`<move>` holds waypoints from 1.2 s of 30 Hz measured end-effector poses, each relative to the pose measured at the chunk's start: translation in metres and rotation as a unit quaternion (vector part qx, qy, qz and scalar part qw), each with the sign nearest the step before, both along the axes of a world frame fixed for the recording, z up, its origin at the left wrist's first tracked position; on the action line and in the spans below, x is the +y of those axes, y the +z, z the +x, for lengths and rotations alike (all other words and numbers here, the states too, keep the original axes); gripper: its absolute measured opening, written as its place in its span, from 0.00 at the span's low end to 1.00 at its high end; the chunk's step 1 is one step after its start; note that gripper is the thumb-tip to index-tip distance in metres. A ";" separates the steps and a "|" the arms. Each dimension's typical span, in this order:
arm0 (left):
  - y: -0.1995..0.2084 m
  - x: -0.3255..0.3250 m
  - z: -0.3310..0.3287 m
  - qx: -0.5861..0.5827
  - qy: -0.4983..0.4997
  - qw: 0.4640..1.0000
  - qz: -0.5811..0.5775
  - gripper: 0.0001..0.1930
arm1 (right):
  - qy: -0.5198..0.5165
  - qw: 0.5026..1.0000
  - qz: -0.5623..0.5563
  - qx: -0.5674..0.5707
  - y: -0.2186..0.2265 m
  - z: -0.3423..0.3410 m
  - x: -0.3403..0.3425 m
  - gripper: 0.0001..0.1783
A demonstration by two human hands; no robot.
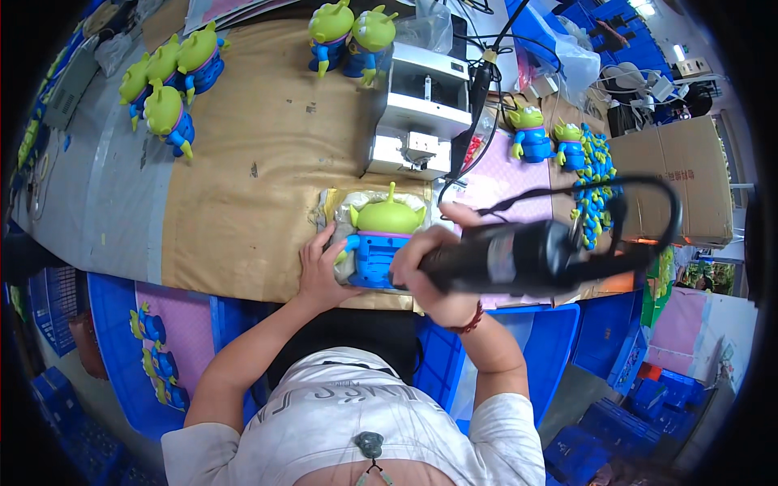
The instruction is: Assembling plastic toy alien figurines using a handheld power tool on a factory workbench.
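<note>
A green-headed toy figure with a blue body (382,255) lies in a padded holder (327,204) at the table's near edge, its plain blue side facing up. My left hand (322,271) is closed on the figure's left side, by its green arm. My right hand (436,271) is wrapped round a black electric screwdriver (515,257), slightly blurred, with a black cord looping off its far right end. The tool points left at the blue body. Its tip is hidden by my hand, so I cannot tell whether it touches.
A white-and-grey machine (425,101) stands just beyond the holder. More toy figures stand at the far left (170,97), far middle (373,36) and right (531,138). Small blue-green parts (596,190) lie beside a cardboard box (677,178). Blue bins (121,356) flank me below the table.
</note>
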State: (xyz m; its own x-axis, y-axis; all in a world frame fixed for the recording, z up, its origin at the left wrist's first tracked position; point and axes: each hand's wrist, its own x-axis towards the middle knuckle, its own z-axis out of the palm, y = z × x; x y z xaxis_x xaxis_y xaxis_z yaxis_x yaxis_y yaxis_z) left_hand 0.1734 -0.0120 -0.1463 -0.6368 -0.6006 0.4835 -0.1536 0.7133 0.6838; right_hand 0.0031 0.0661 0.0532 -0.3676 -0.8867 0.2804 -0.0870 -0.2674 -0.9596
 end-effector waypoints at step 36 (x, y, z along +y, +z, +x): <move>0.068 -0.031 0.007 -0.137 -0.082 0.962 0.220 0.21 | 0.162 0.973 -0.145 0.078 -0.051 0.027 0.008 0.37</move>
State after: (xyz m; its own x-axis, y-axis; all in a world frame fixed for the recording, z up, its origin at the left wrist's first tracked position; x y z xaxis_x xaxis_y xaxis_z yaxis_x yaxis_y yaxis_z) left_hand 0.1803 -0.0435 -0.0781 -0.8080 -0.5891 0.0060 -0.2815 0.3949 0.8745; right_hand 0.0299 0.0743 0.0020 -0.0140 -0.8239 0.5666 -0.0912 -0.5633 -0.8212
